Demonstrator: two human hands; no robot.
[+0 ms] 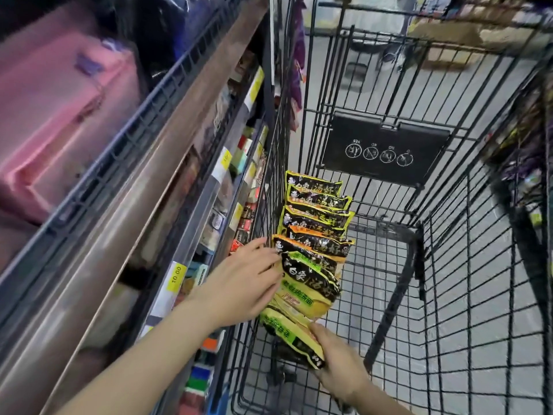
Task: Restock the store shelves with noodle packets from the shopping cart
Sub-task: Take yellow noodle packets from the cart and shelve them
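Note:
A row of several yellow-and-black noodle packets (317, 217) stands on edge along the left wall of the black wire shopping cart (449, 295). My left hand (245, 283) reaches into the cart and grips the nearer yellow-green packet (311, 283) in that row, fingers curled over its top edge. Lower down, my right hand (338, 357) holds another yellow-green noodle packet (293, 336) from beneath, tilted against the row. The store shelves (155, 181) rise on the left, right beside the cart.
Shelf edges carry yellow price tags (176, 278) and small boxed goods. Pink bundles (59, 115) sit on the upper wire shelf. A black child-seat flap (383, 151) hangs at the cart's far end. Another goods rack (523, 163) stands to the right.

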